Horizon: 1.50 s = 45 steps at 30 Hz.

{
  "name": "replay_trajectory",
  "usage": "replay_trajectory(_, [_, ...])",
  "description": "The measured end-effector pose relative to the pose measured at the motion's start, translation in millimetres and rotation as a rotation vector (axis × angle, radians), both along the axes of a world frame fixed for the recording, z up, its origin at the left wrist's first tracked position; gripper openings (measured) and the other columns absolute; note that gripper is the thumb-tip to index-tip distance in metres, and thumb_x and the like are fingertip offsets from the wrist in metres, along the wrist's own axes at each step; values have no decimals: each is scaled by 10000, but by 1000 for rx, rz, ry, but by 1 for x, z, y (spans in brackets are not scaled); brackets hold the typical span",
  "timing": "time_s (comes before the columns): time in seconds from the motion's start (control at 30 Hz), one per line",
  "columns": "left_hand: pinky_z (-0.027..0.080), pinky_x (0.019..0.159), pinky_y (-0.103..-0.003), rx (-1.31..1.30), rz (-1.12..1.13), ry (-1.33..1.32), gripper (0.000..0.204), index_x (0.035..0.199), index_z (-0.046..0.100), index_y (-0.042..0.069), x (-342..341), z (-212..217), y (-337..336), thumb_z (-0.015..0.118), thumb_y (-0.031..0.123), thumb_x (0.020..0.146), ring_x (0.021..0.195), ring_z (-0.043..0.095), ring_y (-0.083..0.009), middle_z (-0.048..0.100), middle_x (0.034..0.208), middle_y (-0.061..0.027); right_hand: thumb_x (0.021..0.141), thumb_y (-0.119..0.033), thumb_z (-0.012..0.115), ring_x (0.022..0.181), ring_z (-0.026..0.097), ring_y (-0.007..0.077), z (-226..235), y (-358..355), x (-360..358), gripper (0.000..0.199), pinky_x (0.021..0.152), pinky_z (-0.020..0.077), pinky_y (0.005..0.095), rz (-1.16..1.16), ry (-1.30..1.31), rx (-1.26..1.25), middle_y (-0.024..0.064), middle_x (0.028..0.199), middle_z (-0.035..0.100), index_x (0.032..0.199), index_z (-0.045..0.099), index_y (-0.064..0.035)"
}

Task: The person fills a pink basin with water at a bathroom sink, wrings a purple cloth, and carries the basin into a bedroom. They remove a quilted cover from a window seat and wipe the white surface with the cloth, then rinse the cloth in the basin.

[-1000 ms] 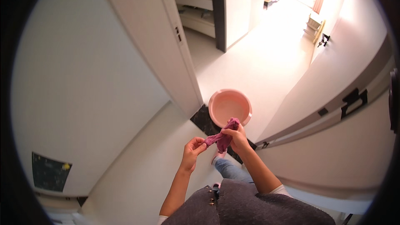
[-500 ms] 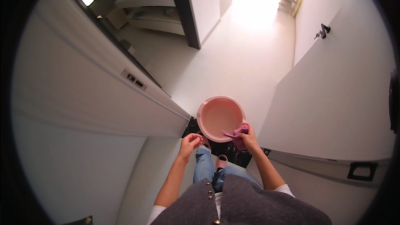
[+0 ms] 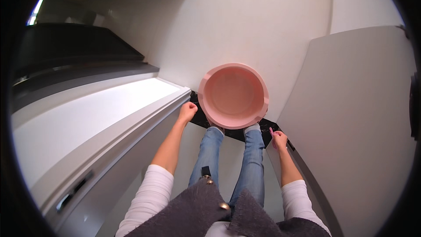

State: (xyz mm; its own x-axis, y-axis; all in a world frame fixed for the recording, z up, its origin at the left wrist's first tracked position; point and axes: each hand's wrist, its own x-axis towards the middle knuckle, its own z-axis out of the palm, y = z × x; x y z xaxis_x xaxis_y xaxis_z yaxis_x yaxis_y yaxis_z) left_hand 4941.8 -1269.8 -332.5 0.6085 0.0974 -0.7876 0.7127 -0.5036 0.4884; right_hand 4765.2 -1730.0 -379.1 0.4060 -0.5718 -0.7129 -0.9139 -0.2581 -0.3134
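**Both hands lowered at the sides, pink basin on the floor ahead**

1 round pink basin (image 3: 233, 95) is seen from above, standing on the pale floor (image 3: 263, 26) directly in front of the person's feet. Its near rim overlaps a dark mat (image 3: 199, 118) and hides the toes. The inside of the basin appears bare.

The left hand (image 3: 187, 112) is closed into a loose fist beside the basin's left rim, near it but not touching it; nothing is seen in its grasp. It is held just beside the edge of a white door (image 3: 101, 118).

The right hand (image 3: 279, 140) is closed around a small pink item (image 3: 272, 132), only a tip of which is visible above the fingers; its kind cannot be told. This hand is held below and to the right of the basin, apart from it, next to a white panel (image 3: 359, 118).

2 legs in blue jeans (image 3: 252, 162) are noted between the forearms, both sleeves being white.
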Motion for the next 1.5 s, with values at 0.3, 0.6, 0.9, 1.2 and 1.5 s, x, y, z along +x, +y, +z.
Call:
replay_trajectory(0.3, [358,997,-400,224,376,40,618,1332,413,42,1,-255,6,483,476,898,1229,439,-297,483,1318,-169,654,-573,731,975,602,277,-166,14,92,737,802,475,398,221,282,-148,126,1028,617,1211,562,-121])
replay_trajectory(0.6, [419,943,-387,-460,1096,22,479,1193,519,11,9,-280,-5,505,412,932,1099,534,-234,567,1199,-102,707,-364,780,719,609,154,-202,6,126,468,555,485,303,-367,28,446,34,864,626,1017,600,-64])
replay_trajectory(0.9, [405,964,-377,-599,1145,-89,370,1143,553,18,37,-126,-60,499,325,944,1108,530,-225,581,1183,-92,767,-236,747,722,571,84,-61,-44,132,266,631,452,242,-375,-276,417,7,842,641,912,640,-41])
replay_trajectory(1.2, [443,952,-417,-833,1061,-111,322,1099,594,13,130,169,-111,446,243,928,1065,579,-259,633,1100,-122,768,-170,748,691,588,89,237,-113,224,235,613,475,229,-382,-589,545,31,819,650,903,637,-13])
replay_trajectory(1.5, [452,940,-443,-911,890,-86,330,1126,530,-55,350,319,-170,457,176,902,1069,573,-271,591,1142,-146,767,-161,749,662,621,133,366,-176,416,279,584,514,265,-414,-868,572,81,822,661,904,629,50])
